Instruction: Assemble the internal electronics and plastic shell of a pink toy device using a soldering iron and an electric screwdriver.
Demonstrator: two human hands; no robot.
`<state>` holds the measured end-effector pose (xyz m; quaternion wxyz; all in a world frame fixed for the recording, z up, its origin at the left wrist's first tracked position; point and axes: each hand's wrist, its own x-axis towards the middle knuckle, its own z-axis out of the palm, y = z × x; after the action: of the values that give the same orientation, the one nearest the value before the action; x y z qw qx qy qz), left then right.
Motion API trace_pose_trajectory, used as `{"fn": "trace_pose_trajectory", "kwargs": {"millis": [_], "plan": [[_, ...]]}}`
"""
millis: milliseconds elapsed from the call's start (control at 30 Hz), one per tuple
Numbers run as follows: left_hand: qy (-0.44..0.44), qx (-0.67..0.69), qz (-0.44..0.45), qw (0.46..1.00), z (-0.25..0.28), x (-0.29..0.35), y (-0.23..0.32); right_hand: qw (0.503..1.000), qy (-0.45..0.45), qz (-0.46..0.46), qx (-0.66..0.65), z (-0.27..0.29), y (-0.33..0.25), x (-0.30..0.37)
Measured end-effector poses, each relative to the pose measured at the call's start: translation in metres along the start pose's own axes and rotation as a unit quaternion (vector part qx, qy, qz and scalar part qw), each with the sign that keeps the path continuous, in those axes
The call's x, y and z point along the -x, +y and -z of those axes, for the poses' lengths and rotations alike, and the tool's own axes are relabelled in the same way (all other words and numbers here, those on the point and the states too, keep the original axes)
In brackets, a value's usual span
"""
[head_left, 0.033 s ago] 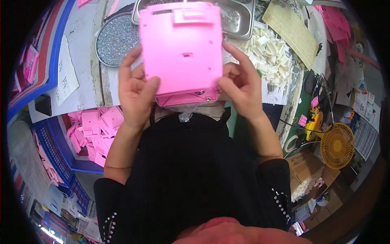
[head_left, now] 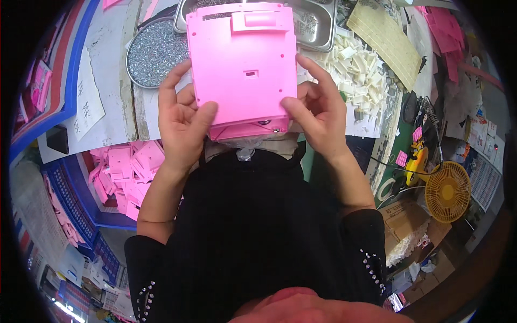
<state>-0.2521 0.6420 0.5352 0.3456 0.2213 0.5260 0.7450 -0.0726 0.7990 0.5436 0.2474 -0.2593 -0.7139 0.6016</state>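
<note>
Both hands clamped a pink plastic back panel at frame centre.

The left hand (head_left: 180,126) and right hand (head_left: 318,116) pinched the pink panel (head_left: 242,64), fingers pressed on its lower corners; against the earlier frame it had shifted slightly right, thumbs resettled. Beyond, a round tray of screws (head_left: 153,54) and a steel pan (head_left: 318,24) crowded the counter (head_left: 107,107), leaving little room.

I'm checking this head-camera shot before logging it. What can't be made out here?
- Front of the pink panel: turned away, only its back shows.
- Second pink piece beneath: mostly covered by the panel.
- Steel tray: contents largely hidden behind the panel.
- Left hand and right hand: palms face away.
</note>
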Motion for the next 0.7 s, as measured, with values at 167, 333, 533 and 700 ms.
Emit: {"fn": "trace_pose_trajectory", "kwargs": {"millis": [167,333,533,700], "plan": [[-0.122,-0.433,-0.012,0.893,0.010,0.004,0.020,0.990,-0.026,-0.076,0.118,0.008,-0.003,0.031],[-0.127,-0.433,-0.077,0.889,0.005,0.001,0.010,0.970,-0.047,-0.042,0.233,0.006,0.009,0.027],[-0.117,-0.407,-0.042,0.905,0.011,0.006,0.008,0.957,-0.114,-0.009,0.266,0.011,0.012,0.011],[-0.043,-0.413,-0.010,0.909,0.010,0.029,0.002,0.942,-0.164,-0.012,0.292,0.007,0.001,-0.002]]}}
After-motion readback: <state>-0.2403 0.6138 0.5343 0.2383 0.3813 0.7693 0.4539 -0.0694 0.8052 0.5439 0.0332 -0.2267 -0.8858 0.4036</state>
